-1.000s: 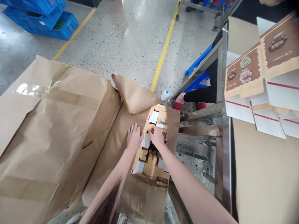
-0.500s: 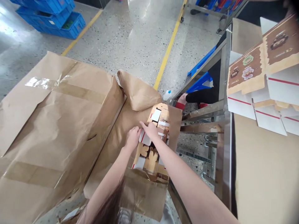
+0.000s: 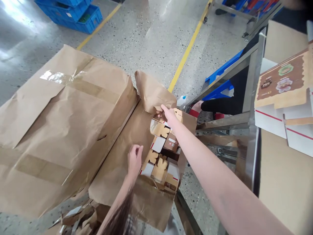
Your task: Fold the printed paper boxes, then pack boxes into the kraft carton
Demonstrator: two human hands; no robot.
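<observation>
An opened brown-paper package [image 3: 144,195] holds printed folding cartons [image 3: 160,168] in tan and brown, with white flaps and red stripes. My right hand [image 3: 168,116] reaches across its far end, over the cartons and beside a raised paper flap [image 3: 156,93]. Its fingers are pinched together at the edge of the cartons and paper; what lies between them cannot be made out. Lower and to the left, my left hand [image 3: 135,160] hovers over brown paper beside the cartons. Its fingers are curled closed, with nothing visible in them.
A large taped paper bundle [image 3: 80,107] stands left. A metal frame table [image 3: 256,130] on the right bears more printed cartons [image 3: 281,81]. Blue crates [image 3: 85,19] sit on the floor at back left. Beyond the frame is a person's black-clad leg [image 3: 220,106].
My hands were close together on the cartons and have moved apart. The right went to the far end, the left back toward me. The view has shifted, and the cartons' flaps lie differently.
</observation>
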